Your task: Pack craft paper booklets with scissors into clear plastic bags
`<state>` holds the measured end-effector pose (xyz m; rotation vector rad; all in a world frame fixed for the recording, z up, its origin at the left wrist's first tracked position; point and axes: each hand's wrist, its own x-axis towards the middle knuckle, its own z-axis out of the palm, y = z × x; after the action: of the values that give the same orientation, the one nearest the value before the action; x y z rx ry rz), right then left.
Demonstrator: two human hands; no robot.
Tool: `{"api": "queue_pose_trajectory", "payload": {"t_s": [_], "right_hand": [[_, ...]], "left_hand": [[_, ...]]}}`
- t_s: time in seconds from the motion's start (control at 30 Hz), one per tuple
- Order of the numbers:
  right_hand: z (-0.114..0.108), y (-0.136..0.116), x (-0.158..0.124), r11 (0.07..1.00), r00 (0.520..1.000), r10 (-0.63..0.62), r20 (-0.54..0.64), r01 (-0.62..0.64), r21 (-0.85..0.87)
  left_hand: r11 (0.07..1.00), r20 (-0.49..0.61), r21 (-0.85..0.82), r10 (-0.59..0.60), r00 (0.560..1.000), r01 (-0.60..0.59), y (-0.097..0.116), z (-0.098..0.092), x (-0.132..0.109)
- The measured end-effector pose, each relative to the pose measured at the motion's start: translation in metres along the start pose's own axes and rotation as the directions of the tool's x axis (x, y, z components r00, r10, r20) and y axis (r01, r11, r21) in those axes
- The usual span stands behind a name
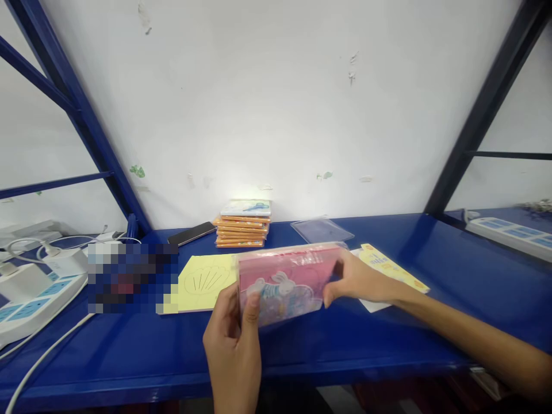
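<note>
A pink pack with white rabbit pictures (284, 284), wrapped in clear plastic, is held up above the blue table. My left hand (236, 330) grips its left end, thumb on the front face. At the right end, my right hand (356, 279) holds the pack between thumb and fingers. Behind the pack lies a yellow sheet or pad (204, 282) with a shell outline drawn on it, partly covered by the pack. A yellow printed card (390, 267) and a white paper (374, 305) lie beyond my right hand and forearm.
The blue table (164, 356) bears a stack of orange-edged packs (241, 233), a black phone (192, 234) and a clear plastic sleeve (322, 230) near the wall. Power strips (38, 310) with white cables sit left; another (513, 237) is at right. A patch at left is pixelated.
</note>
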<state>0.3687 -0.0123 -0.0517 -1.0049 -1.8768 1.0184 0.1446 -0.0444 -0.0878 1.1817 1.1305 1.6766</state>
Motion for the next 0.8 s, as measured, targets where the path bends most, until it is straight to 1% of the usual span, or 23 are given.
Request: {"api": "queue_pose_trajectory", "payload": {"t_s": [0.03, 0.1, 0.13, 0.2, 0.27, 0.3, 0.37, 0.53, 0.7, 0.8], "right_hand": [[-0.006, 0.003, 0.002, 0.998, 0.999, -0.025, 0.039, 0.027, -0.062], [-0.021, 0.012, 0.007, 0.964, 0.996, -0.05, 0.075, 0.067, -0.259], [-0.027, 0.018, 0.009, 0.924, 0.996, -0.051, 0.072, 0.074, -0.376], [-0.038, 0.03, 0.013, 0.81, 0.997, -0.039, 0.069, 0.072, -0.581], [-0.043, 0.04, 0.016, 0.723, 0.995, -0.004, 0.1, 0.072, -0.688], [-0.044, 0.044, 0.016, 0.707, 0.993, 0.017, 0.121, 0.074, -0.704], [-0.043, 0.048, 0.017, 0.714, 0.989, 0.039, 0.14, 0.07, -0.696], [-0.04, 0.049, 0.017, 0.776, 0.985, 0.083, 0.151, 0.031, -0.63], [-0.036, 0.05, 0.019, 0.835, 0.986, 0.08, 0.148, 0.015, -0.549], [-0.034, 0.047, 0.02, 0.856, 0.982, 0.101, 0.159, -0.005, -0.517]], "left_hand": [[1.0, -0.007, -0.014, -0.014, 1.0, 0.014, 0.0, -0.001, 0.001], [0.998, 0.0, -0.054, -0.045, 0.999, 0.045, -0.001, -0.004, 0.005], [0.995, 0.011, -0.076, -0.057, 0.998, 0.058, -0.003, -0.006, 0.007], [0.992, 0.029, -0.106, -0.067, 0.997, 0.07, -0.007, -0.01, 0.012], [0.992, 0.04, -0.107, -0.067, 0.997, 0.071, -0.011, -0.013, 0.015], [0.992, 0.045, -0.102, -0.07, 0.997, 0.074, -0.012, -0.013, 0.015], [0.992, 0.057, -0.098, -0.078, 0.995, 0.083, -0.012, -0.012, 0.015], [0.986, 0.072, -0.133, -0.091, 0.993, 0.1, -0.006, -0.005, 0.012], [0.992, 0.067, -0.09, -0.08, 0.995, 0.086, -0.006, -0.005, 0.012], [0.995, 0.08, -0.075, -0.067, 0.995, 0.073, -0.007, -0.007, 0.012]]}}
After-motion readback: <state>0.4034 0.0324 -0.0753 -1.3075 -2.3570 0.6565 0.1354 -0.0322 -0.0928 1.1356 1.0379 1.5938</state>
